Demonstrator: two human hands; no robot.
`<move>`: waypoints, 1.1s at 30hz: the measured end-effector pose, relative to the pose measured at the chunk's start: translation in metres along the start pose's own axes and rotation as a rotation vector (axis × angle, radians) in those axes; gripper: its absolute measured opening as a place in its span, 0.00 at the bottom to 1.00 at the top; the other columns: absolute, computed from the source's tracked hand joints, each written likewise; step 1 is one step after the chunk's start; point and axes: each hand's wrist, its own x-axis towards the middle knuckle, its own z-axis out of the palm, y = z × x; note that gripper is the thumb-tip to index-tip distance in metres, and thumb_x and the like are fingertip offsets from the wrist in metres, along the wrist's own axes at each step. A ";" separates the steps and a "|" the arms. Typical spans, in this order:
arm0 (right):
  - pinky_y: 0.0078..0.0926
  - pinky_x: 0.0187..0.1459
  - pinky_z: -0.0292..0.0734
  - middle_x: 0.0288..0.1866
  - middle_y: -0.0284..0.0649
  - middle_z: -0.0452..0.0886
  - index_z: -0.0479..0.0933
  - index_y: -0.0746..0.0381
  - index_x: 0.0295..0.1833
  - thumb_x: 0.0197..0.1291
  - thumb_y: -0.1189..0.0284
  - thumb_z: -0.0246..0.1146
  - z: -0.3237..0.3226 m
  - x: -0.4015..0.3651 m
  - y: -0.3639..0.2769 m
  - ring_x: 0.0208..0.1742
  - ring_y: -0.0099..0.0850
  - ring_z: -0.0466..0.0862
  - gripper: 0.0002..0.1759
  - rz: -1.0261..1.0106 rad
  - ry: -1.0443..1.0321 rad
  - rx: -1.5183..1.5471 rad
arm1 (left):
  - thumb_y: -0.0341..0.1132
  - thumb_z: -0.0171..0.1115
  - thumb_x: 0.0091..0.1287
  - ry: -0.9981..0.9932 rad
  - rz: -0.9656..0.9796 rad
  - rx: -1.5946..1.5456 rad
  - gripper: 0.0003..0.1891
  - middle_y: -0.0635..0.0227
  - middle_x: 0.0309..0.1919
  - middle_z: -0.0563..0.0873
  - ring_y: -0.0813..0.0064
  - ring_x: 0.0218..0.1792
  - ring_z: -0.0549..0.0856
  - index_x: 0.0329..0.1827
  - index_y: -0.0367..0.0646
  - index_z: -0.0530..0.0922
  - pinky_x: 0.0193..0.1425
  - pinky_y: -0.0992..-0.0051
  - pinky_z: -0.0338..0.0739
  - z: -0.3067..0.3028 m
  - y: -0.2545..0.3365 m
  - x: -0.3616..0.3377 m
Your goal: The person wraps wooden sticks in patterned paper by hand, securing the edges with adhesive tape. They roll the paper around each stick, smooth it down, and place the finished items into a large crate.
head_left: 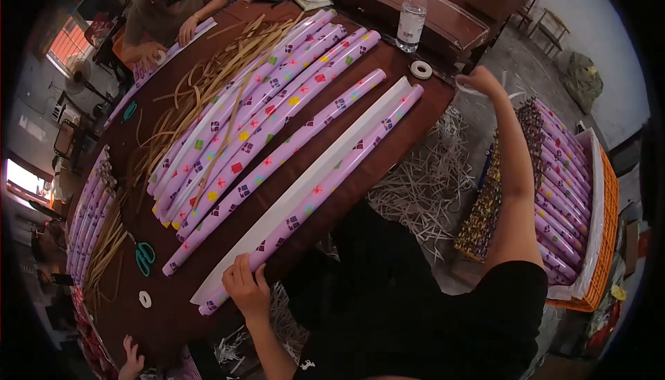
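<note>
A roll of purple patterned wrapping paper (324,189) lies at the table's near edge, with a strip of its white underside showing along the far side. My left hand (247,286) is over the roll's near end, fingers and thumb around it. Out past the table's right edge, my right hand (483,81) is raised and closed on a thin white strip (472,90), which trails from the fingers. A white tape roll (421,69) is on the table, not far from that hand. Beyond the paper roll, another wrapping paper roll (277,171) lies roughly parallel.
Several more rolls (273,103) and tan strips (183,110) cover the table's middle. Teal scissors (145,258), another tape roll (145,299) and a water bottle (411,20) stand around. White strips (422,186) litter the floor beside an orange basket (604,221) of rolls. A co-worker (173,13) sits opposite.
</note>
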 end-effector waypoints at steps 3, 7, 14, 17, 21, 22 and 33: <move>0.44 0.51 0.78 0.46 0.57 0.84 0.82 0.69 0.46 0.54 0.53 0.71 0.006 -0.022 -0.046 0.52 0.49 0.84 0.28 -0.089 0.077 -0.079 | 0.32 0.69 0.62 -0.002 0.009 -0.005 0.20 0.59 0.53 0.82 0.56 0.47 0.76 0.56 0.37 0.77 0.53 0.61 0.72 0.000 0.001 0.001; 0.33 0.45 0.80 0.39 0.46 0.88 0.84 0.69 0.47 0.57 0.68 0.70 0.055 -0.004 -0.076 0.40 0.35 0.87 0.17 -0.345 -0.092 0.807 | 0.31 0.67 0.64 -0.006 0.023 0.002 0.19 0.57 0.52 0.82 0.55 0.47 0.76 0.57 0.37 0.76 0.53 0.61 0.72 0.000 0.002 0.002; 0.25 0.44 0.80 0.40 0.43 0.88 0.85 0.68 0.47 0.55 0.74 0.69 0.080 0.002 -0.109 0.40 0.28 0.85 0.14 -0.366 -0.175 0.788 | 0.31 0.66 0.66 0.008 0.044 0.007 0.18 0.57 0.53 0.82 0.54 0.48 0.77 0.57 0.37 0.76 0.54 0.60 0.72 0.001 0.000 0.001; 0.25 0.43 0.80 0.39 0.42 0.88 0.86 0.67 0.45 0.54 0.74 0.69 0.086 0.003 -0.109 0.39 0.28 0.85 0.13 -0.377 -0.117 0.817 | 0.31 0.66 0.66 -0.011 0.026 -0.006 0.18 0.57 0.53 0.82 0.54 0.48 0.77 0.57 0.37 0.76 0.54 0.60 0.72 0.002 -0.002 0.000; 0.26 0.41 0.81 0.37 0.42 0.87 0.86 0.68 0.45 0.54 0.76 0.67 0.086 -0.001 -0.111 0.36 0.27 0.85 0.13 -0.332 -0.025 0.804 | 0.31 0.66 0.66 -0.010 0.031 0.005 0.18 0.57 0.53 0.82 0.54 0.48 0.77 0.57 0.37 0.76 0.54 0.60 0.72 0.001 -0.001 0.000; 0.26 0.40 0.81 0.37 0.42 0.87 0.86 0.68 0.45 0.54 0.76 0.65 0.085 -0.002 -0.113 0.35 0.27 0.85 0.13 -0.332 0.003 0.790 | 0.31 0.65 0.66 -0.018 0.023 -0.001 0.18 0.57 0.53 0.82 0.54 0.48 0.77 0.57 0.37 0.76 0.54 0.60 0.72 0.001 -0.001 0.000; 0.23 0.44 0.78 0.40 0.41 0.87 0.86 0.69 0.46 0.58 0.73 0.61 0.086 -0.004 -0.107 0.39 0.26 0.84 0.14 -0.250 -0.164 1.112 | 0.34 0.68 0.62 0.007 0.021 0.014 0.20 0.60 0.53 0.82 0.56 0.48 0.77 0.56 0.37 0.77 0.55 0.61 0.72 0.001 0.001 0.002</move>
